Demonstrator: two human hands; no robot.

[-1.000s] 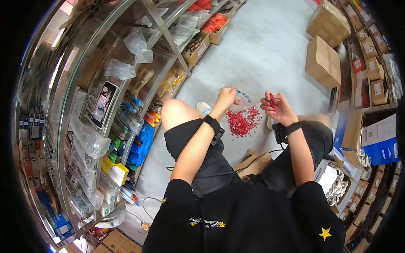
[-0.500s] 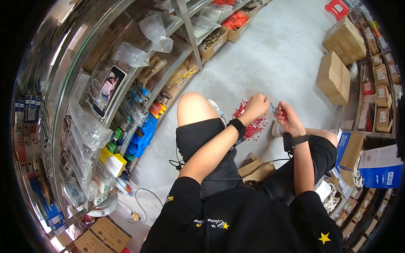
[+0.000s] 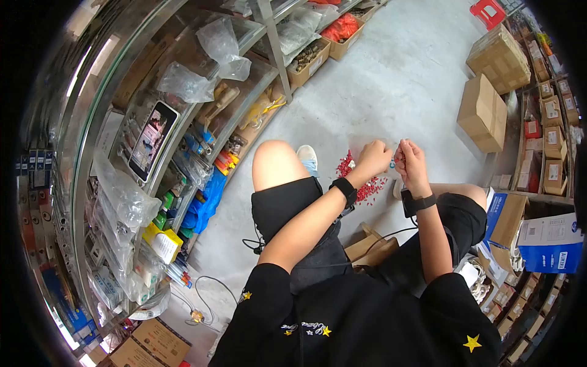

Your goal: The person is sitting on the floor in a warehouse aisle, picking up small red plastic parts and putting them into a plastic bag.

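I sit low with a pile of small red parts [image 3: 367,186] on the grey floor between my knees. My left hand [image 3: 373,158] and my right hand [image 3: 411,162] are close together just above the pile, both pinching the edge of a small clear plastic bag with blue print [image 3: 393,160]. Most of the bag is hidden between the hands, and whether red parts are in it cannot be seen. Each wrist carries a black band.
Metal shelves [image 3: 183,116] with bagged hardware and a phone [image 3: 150,140] run along the left. Cardboard boxes [image 3: 483,113] stand at the right, with more shelved boxes [image 3: 553,140] behind. A brown paper bag [image 3: 373,244] lies under my legs. A red stool [image 3: 489,9] stands far off.
My two hands have come together over the red pile, the right one closing onto the bag. The view has shifted slightly.
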